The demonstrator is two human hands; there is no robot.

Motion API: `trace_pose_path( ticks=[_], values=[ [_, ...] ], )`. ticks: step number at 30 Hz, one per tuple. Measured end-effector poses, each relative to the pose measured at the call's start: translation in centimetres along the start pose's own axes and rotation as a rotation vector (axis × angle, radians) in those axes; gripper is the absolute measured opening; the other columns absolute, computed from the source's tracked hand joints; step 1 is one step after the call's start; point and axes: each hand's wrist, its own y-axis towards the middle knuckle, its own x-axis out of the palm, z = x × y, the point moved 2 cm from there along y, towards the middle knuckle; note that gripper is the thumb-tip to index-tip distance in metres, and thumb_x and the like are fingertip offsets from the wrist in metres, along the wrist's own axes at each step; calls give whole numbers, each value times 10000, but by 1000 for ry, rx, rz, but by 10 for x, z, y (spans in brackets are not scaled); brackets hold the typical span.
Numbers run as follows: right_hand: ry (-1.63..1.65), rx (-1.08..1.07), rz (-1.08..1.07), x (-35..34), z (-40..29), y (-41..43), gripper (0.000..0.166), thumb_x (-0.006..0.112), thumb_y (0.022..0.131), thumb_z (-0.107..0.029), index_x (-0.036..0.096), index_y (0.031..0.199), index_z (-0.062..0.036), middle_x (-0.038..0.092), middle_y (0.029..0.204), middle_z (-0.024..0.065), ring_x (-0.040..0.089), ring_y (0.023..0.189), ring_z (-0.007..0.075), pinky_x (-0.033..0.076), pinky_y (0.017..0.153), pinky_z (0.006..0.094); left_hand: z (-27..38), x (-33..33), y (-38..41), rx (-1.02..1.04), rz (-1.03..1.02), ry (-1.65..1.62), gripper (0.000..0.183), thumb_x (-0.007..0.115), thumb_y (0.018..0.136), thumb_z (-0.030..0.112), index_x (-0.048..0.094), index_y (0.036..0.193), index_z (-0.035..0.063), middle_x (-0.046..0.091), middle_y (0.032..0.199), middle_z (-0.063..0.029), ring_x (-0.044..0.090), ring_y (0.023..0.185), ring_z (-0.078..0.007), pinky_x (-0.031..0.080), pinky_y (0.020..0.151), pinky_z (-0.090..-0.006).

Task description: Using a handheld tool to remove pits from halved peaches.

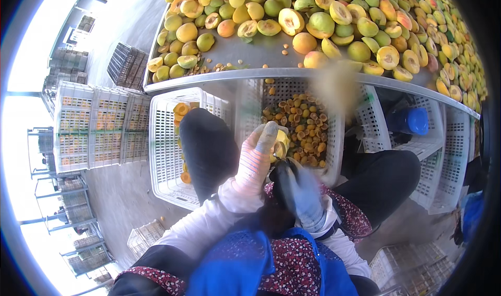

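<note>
My left hand [256,151], in a striped glove with a grey thumb, holds a yellow fruit half [281,144] that looks like apricot or peach, above the crate between my knees. Close below it, my right hand [301,190] in a grey-blue glove is closed on a dark-handled tool [283,174]; its metal end touches the fruit, and its exact kind is hidden by blur. Beneath the hands, the white plastic crate [334,151] contains many small brownish-orange fruit pieces [307,135]. Whole and halved fruit [321,24] lie heaped on the metal table [250,53] ahead.
A white crate [156,147] with orange halves stands by my left knee. Stacked full crates [92,127] rise farther left. The table's metal rim [235,75] crosses ahead. More crates [450,159] and a blue container [417,121] are at right. A pale blur [336,84] hangs before the rim.
</note>
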Motion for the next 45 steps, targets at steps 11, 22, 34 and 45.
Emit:
trace_pose_path(
  ticks=[11,22,34,45],
  values=[
    [-119,-39,68,-4,-15,-10,325,553,884,-32,465,1175,83,543,1083,231,577,893,354,489,746,367,-7,0,-8,76,-94,89,342,537,941,321,632,874,-1,552,675,6,432,578,-34,347,536,-185],
    [-161,-170,166,-1,-9,-18,422,595,839,3,436,1229,23,543,1079,236,590,846,352,497,738,371,6,1,-7,-72,-179,297,359,537,934,365,595,803,35,531,638,10,431,545,-37,340,491,-191],
    [-49,-49,127,11,-6,-32,382,521,821,-51,507,1183,68,523,1136,241,556,947,360,474,792,387,-5,3,-12,-41,-212,271,343,533,943,337,590,791,34,533,649,18,442,575,-44,360,539,-202],
    [-156,-80,243,16,-12,-29,356,491,873,43,421,1220,88,529,1124,247,572,877,357,469,716,390,-11,11,-25,159,-49,42,263,508,960,244,618,884,18,555,719,0,462,610,-49,372,562,-195]
  ],
)
